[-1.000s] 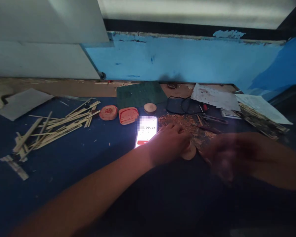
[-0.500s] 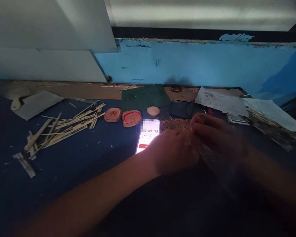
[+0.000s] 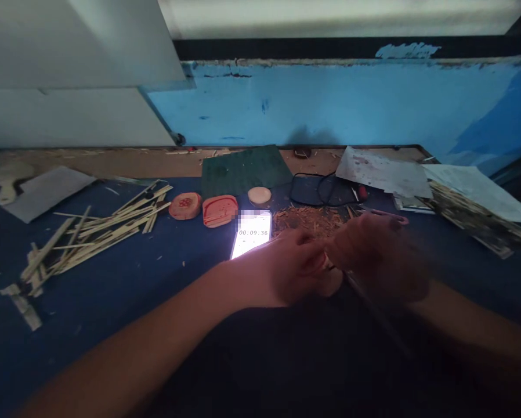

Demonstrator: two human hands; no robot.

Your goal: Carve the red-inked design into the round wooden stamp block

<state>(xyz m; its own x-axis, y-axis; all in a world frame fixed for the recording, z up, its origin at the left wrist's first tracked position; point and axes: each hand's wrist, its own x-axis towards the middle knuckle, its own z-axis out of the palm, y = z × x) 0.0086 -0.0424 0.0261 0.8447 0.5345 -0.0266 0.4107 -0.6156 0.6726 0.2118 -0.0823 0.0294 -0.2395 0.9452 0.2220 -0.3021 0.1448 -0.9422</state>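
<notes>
In the centre, my left hand (image 3: 293,264) is closed round a small piece, apparently wood, mostly hidden by the fingers. Only a pale bit (image 3: 327,260) of it shows at the fingertips. My right hand (image 3: 376,255), partly smeared by motion, is closed and meets the left at that piece. From under the right hand a thin, blurred rod-like tool (image 3: 376,303) slants down to the right; its kind cannot be made out. Just beyond both hands lies a heap of reddish-brown wood shavings (image 3: 308,219). A lit phone (image 3: 252,235) showing a timer is beside my left wrist.
Two reddish carved wood pieces (image 3: 220,210) and a pale round disc (image 3: 259,196) lie behind the phone. Thin wood sticks (image 3: 99,232) are strewn at left. Farther back are a green sheet (image 3: 245,171), a black cable (image 3: 313,191), papers (image 3: 382,171) and dark strips (image 3: 473,217).
My right hand has shifted slightly and lowered against the left hand. The view has turned a little, so the table things sit farther left. The phone's timer has advanced a second.
</notes>
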